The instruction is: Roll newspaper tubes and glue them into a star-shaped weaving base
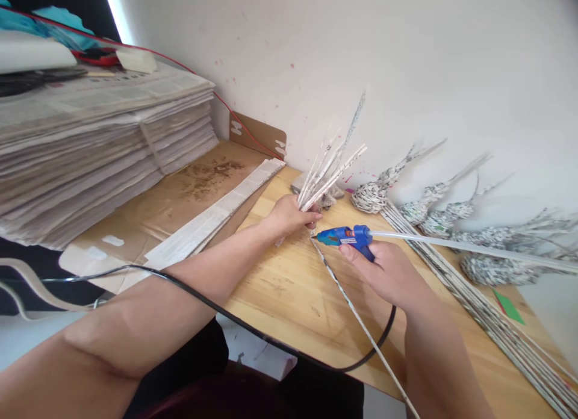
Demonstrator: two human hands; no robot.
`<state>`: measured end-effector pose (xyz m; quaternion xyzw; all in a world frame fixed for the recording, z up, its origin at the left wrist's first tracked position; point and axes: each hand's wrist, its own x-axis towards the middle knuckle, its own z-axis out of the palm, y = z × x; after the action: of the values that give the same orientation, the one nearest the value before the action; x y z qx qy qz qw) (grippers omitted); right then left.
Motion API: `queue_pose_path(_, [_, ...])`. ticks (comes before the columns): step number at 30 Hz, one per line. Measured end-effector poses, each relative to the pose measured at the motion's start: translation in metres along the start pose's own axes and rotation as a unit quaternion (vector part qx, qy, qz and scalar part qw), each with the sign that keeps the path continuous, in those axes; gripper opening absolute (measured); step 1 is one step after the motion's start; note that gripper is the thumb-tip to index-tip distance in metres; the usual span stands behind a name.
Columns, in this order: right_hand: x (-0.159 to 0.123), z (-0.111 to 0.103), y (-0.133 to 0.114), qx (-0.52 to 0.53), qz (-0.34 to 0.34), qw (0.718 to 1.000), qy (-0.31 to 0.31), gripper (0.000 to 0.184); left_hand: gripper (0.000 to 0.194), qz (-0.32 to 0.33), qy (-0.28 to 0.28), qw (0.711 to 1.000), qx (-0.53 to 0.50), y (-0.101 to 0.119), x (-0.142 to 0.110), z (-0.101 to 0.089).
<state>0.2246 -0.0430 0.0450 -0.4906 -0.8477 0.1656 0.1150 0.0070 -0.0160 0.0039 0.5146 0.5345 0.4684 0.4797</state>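
Note:
My left hand (295,215) is closed around a bundle of rolled newspaper sticks (332,175) that fan up and to the right. My right hand (377,268) grips a blue glue gun (345,235) with a long clear glue stick (433,241) running out of its back. The gun's nozzle points left, just below my left fingers, close to the upper end of one long paper stick (343,292). That stick slopes down over the table's front edge. Whether the nozzle touches it, I cannot tell.
Several woven paper pieces (372,196) stand along the wall at right, beside a row of long paper sticks (469,292). A tall newspaper stack (108,136) and paper strips (217,211) lie on cardboard (180,190) at left. A black cable (253,332) crosses over my left forearm.

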Motion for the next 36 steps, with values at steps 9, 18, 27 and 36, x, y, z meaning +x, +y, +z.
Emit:
queue_pose_path(9, [-0.0008,-0.0008,-0.0036,0.013,0.0,1.0,0.0,0.045,0.008,0.01,-0.003,1.0,-0.007,0.003,-0.0015,0.0005])
queue_pose_path(18, [-0.001,-0.0022,-0.0041,0.001,0.003,1.0,-0.012,0.047,0.008,0.002,-0.001,1.0,-0.01,0.0037,-0.0008,0.0003])
queue_pose_path(27, [-0.0013,-0.0026,-0.0077,0.014,-0.004,1.0,-0.004,0.043,0.01,-0.018,0.007,1.0,-0.022,0.0059,-0.0016,0.001])
queue_pose_path(36, [-0.0031,-0.0022,-0.0028,0.026,0.006,1.0,0.004,0.046,0.011,-0.005,0.004,0.999,-0.035,0.0009,0.0004,0.0006])
